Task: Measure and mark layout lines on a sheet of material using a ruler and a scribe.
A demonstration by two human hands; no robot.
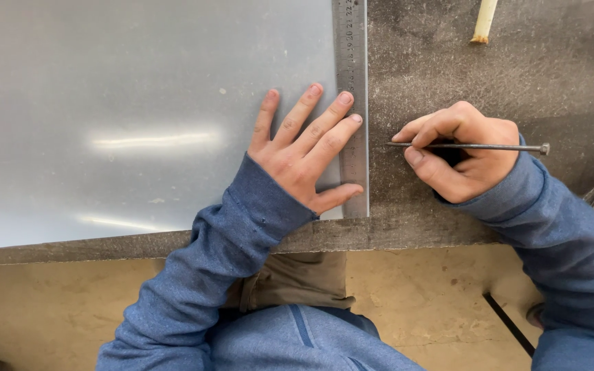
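A: Two hands over a worn dark-grey workbench top (489,75), seen from above. What's the L doing?

B: Left hand (304,154) lies flat, fingers spread apart, gripping nothing. Palm rests on a pale grey, smooth metal sheet (125,117); fingertips and thumb press on a long steel ruler w/ printed scale (353,69) lying along the sheet's right edge.

A: And the R?

B: Right hand (458,151) is closed, pencil-style, on a long thin grey metal nail w/ flat head (476,146). Nail lies approx. level, point aimed left, just beside the ruler edge, not clearly touching.

A: Risks?

B: My guess: only fingertips pin the ruler, so a sideways push from the nail could shift it and skew any line. The point could also skid toward the L fingers.

A: Pose?

B: Both forearms in blue sleeves reach up from the bottom; R wrist bent inward. A cream-coloured stick (484,20) sits at top, well apart.
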